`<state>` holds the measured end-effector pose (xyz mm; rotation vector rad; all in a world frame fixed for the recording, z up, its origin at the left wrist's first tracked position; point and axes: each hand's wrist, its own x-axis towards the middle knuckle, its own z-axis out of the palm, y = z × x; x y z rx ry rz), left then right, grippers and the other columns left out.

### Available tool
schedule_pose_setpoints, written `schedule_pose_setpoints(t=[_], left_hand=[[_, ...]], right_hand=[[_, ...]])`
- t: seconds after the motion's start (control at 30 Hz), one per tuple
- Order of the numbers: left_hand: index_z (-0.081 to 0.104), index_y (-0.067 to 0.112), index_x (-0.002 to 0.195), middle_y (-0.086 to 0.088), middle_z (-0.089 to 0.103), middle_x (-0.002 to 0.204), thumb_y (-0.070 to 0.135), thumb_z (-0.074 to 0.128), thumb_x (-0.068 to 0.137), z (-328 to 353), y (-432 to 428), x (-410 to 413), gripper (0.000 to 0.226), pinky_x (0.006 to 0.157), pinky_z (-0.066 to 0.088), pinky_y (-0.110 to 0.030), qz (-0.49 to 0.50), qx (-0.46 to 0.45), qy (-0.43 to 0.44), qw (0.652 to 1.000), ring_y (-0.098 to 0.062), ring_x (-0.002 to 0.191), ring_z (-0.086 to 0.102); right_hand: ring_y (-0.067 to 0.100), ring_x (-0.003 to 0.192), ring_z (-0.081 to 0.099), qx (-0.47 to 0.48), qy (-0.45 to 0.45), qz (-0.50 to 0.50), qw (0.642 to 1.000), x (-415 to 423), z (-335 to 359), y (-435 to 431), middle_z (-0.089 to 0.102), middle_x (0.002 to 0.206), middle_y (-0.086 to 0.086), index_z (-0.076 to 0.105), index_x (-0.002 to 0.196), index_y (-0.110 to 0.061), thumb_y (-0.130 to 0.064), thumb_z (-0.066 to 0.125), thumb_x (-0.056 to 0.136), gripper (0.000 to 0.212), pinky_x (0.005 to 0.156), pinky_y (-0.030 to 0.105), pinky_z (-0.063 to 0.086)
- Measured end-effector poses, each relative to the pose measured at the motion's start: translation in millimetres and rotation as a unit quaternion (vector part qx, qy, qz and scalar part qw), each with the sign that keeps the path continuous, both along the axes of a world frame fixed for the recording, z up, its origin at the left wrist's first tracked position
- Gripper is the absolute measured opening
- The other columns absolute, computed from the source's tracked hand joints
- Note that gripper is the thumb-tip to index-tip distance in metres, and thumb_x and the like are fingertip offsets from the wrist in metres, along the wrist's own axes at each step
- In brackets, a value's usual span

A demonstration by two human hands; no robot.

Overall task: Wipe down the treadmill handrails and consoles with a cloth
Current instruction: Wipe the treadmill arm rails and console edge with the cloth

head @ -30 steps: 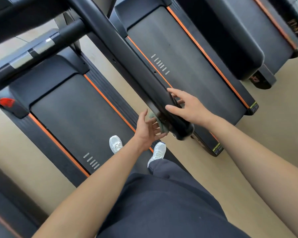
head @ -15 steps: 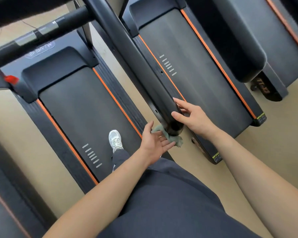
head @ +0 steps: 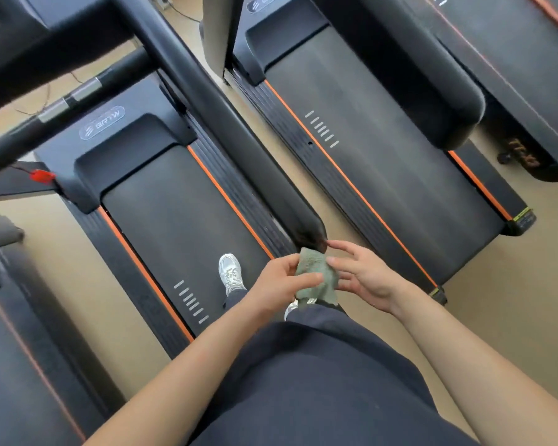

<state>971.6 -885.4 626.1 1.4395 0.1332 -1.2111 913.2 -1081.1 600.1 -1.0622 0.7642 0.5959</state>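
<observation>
Left hand (head: 279, 281) pinches the green cloth (head: 316, 272) between both hands, just under the handrail (head: 264, 188) end. Right hand (head: 364, 275), fingers loosely spread, is beside it. Ahead-left, a blurred logo (head: 102, 123) reads roughly "BRTW".

Bright even indoor light, soft shadows, slight motion blur throughout, wide-angle bending at edges
</observation>
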Motion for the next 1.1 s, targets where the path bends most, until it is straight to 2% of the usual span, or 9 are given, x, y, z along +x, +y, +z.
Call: schedule_pose_setpoints(t=[0.13, 0.23, 0.37, 0.43, 0.5, 0.6, 0.73, 0.9, 1.1], left_hand=[[0.068, 0.020, 0.117, -0.003, 0.077, 0.105, 0.022, 0.080, 0.074, -2.8, 3.1, 2.6, 0.045, 0.086, 0.059, -0.034, -0.052, 0.038, -0.095, 0.993, -0.017, 0.096, 0.074], [0.067, 0.030, 0.102, 0.005, 0.073, 0.082, 0.025, 0.081, 0.076, -11.7, 1.7, -1.4, 0.030, 0.073, 0.051, -0.020, -0.061, 0.177, -0.242, 0.952, -0.004, 0.072, 0.064], [0.070, 0.027, 0.085, 0.019, 0.070, 0.076, 0.021, 0.082, 0.082, -18.9, -10.2, -13.3, 0.013, 0.069, 0.048, -0.015, 0.011, 0.222, -0.302, 0.927, -0.002, 0.072, 0.065], [0.071, 0.026, 0.081, 0.018, 0.071, 0.076, 0.023, 0.082, 0.083, -22.3, -12.7, -14.8, 0.011, 0.068, 0.046, -0.016, 0.064, 0.231, -0.288, 0.927, -0.002, 0.070, 0.063], [0.072, 0.026, 0.080, 0.016, 0.071, 0.076, 0.025, 0.082, 0.084, -21.1, -13.3, -11.6, 0.011, 0.069, 0.047, -0.018, 0.100, 0.229, -0.300, 0.921, -0.003, 0.070, 0.063], [0.072, 0.026, 0.079, 0.015, 0.071, 0.074, 0.025, 0.083, 0.084, -10.5, -16.4, -1.6, 0.012, 0.069, 0.050, -0.019, 0.125, 0.221, -0.343, 0.905, -0.004, 0.069, 0.063], [0.072, 0.025, 0.080, 0.015, 0.071, 0.075, 0.026, 0.083, 0.084, 1.0, -22.3, 19.5, 0.012, 0.070, 0.055, -0.028, 0.137, 0.222, -0.379, 0.888, -0.007, 0.069, 0.066], [0.070, 0.033, 0.079, 0.020, 0.070, 0.076, 0.041, 0.079, 0.085, 8.5, -22.6, 53.8, 0.014, 0.072, 0.056, -0.033, 0.103, 0.280, -0.425, 0.854, -0.001, 0.074, 0.066], [0.068, 0.031, 0.087, 0.013, 0.058, 0.087, 0.043, 0.077, 0.086, 9.0, -24.9, 100.5, 0.014, 0.071, 0.053, -0.037, 0.049, 0.337, -0.547, 0.765, -0.008, 0.085, 0.057]], right_hand=[[0.029, 0.091, 0.070, -0.071, -0.040, -0.004, 0.997, -7.8, 2.7, -9.6, 0.072, 0.107, 0.024, 0.064, 0.120, -0.001, 0.003, 0.067, 0.091, 0.029, 0.076, 0.033, 0.061], [0.021, 0.074, 0.062, -0.250, -0.058, -0.034, 0.966, -8.6, -6.3, -11.5, 0.069, 0.092, 0.019, 0.069, 0.101, -0.002, 0.007, 0.068, 0.088, 0.016, 0.060, 0.024, 0.056], [0.030, 0.082, 0.071, -0.299, -0.028, -0.107, 0.948, -2.2, -25.3, 1.2, 0.069, 0.089, 0.008, 0.068, 0.084, -0.025, -0.003, 0.071, 0.079, 0.023, 0.074, 0.043, 0.062], [0.033, 0.090, 0.072, -0.253, -0.025, -0.177, 0.951, 4.9, -27.0, 8.7, 0.067, 0.095, 0.009, 0.067, 0.088, -0.022, -0.003, 0.073, 0.080, 0.022, 0.081, 0.049, 0.062], [0.020, 0.088, 0.071, -0.233, -0.057, -0.207, 0.949, 12.2, -20.4, 14.2, 0.069, 0.094, 0.003, 0.069, 0.090, -0.018, -0.001, 0.074, 0.085, 0.019, 0.082, 0.036, 0.061], [-0.001, 0.092, 0.069, -0.232, -0.121, -0.155, 0.953, 15.4, -11.2, 18.0, 0.075, 0.100, -0.008, 0.076, 0.102, -0.020, -0.006, 0.073, 0.090, 0.018, 0.085, 0.017, 0.052], [-0.015, 0.112, 0.058, -0.235, -0.176, -0.071, 0.953, 22.0, -7.0, 13.4, 0.067, 0.123, -0.014, 0.071, 0.124, -0.016, -0.010, 0.071, 0.093, 0.032, 0.098, 0.008, 0.043], [-0.002, 0.108, 0.064, -0.244, -0.219, -0.018, 0.945, 42.5, -0.5, 8.7, 0.071, 0.118, -0.014, 0.068, 0.128, -0.024, -0.011, 0.071, 0.091, 0.040, 0.101, 0.021, 0.047], [0.008, 0.117, 0.063, -0.241, -0.246, 0.024, 0.938, 75.4, 7.0, 8.3, 0.066, 0.119, -0.014, 0.060, 0.132, -0.028, -0.017, 0.069, 0.089, 0.046, 0.107, 0.029, 0.046]])
